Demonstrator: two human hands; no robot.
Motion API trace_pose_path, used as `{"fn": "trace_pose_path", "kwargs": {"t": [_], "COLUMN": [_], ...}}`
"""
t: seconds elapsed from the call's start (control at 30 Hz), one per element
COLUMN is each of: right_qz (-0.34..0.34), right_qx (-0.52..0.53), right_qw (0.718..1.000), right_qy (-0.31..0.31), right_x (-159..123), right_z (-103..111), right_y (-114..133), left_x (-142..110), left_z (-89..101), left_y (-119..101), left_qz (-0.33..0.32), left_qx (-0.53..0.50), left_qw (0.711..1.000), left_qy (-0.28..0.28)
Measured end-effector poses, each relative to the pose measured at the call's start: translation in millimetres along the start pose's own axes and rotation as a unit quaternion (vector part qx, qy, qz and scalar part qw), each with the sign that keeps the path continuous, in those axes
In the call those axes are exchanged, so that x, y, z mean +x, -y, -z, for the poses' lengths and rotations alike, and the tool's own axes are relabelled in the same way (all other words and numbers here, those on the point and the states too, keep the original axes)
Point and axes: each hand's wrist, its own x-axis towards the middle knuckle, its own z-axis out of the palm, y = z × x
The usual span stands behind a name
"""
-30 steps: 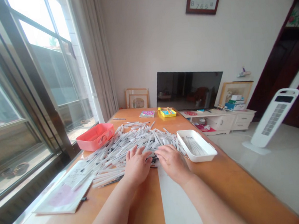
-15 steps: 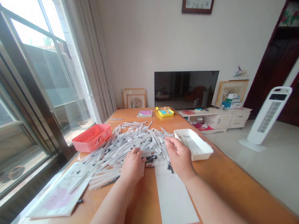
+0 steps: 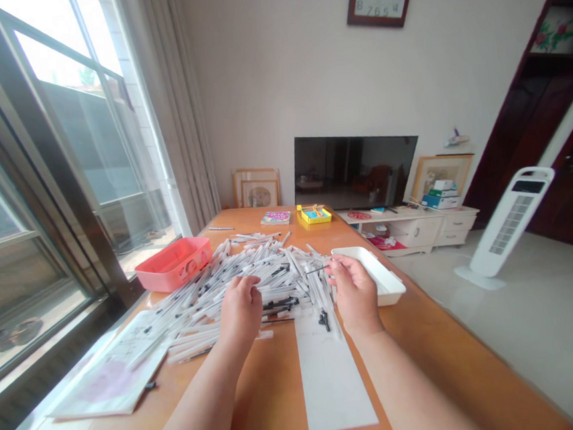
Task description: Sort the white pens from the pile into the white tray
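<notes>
My right hand (image 3: 357, 290) pinches a thin dark pen refill (image 3: 317, 269) between thumb and fingers, its tip pointing left over the pile. My left hand (image 3: 242, 310) is closed at the near side of the pile, fingers curled; whatever they may hold is hidden. Between and beyond both hands spreads a heap of clear pen barrels (image 3: 266, 267). Small black pen caps (image 3: 324, 319) lie by the top of a long white paper sheet (image 3: 334, 388). Partly behind my right hand stands a white plastic tray (image 3: 397, 290).
A pink plastic basket (image 3: 159, 279) stands left of the heap, and a booklet (image 3: 112, 374) lies nearer me. A yellow box (image 3: 315, 217) and a colourful book (image 3: 275, 218) sit at the table's far end. The table's right edge runs beyond the tray.
My left hand has drawn back from the pile, leftward, and its fingers have curled in. My right hand has shifted slightly right, and the dark refill now shows clearly in its fingers.
</notes>
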Motion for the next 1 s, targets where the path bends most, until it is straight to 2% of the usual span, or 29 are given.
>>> {"fn": "trace_pose_path", "kwargs": {"t": [0.1, 0.17, 0.27, 0.37, 0.5, 0.67, 0.87, 1.0], "right_qz": [-0.029, -0.057, -0.114, -0.163, -0.184, -0.198, -0.184, -0.188], "right_qx": [0.049, 0.084, 0.131, 0.144, 0.079, -0.033, -0.121, -0.136], "right_qw": [0.998, 0.995, 0.985, 0.976, 0.974, 0.950, 0.921, 0.911], "right_qy": [-0.010, -0.021, -0.021, 0.021, 0.111, 0.240, 0.320, 0.341], "right_x": [-1, 0, 2, 4, -1, -12, -21, -27], "right_z": [1, 2, 4, 4, 1, -3, -5, -9], "right_y": [8, 11, 10, 7, 7, 11, 14, 14], "left_x": [2, 2, 2, 2, 1, 2, 3, 1], "left_z": [4.0, 5.4, 8.4, 14.6, 23.2, 25.0, 21.3, 16.0], "left_y": [-4, -6, -12, -20, -30, -32, -29, -34], "left_qz": [0.041, 0.101, 0.188, 0.223, 0.256, 0.280, 0.292, 0.299], "left_qx": [-0.098, -0.207, -0.351, -0.433, -0.496, -0.560, -0.617, -0.634], "left_qw": [0.993, 0.972, 0.917, 0.870, 0.820, 0.771, 0.725, 0.708], "left_qy": [-0.047, -0.047, 0.009, 0.077, 0.125, 0.112, 0.095, 0.080]}}
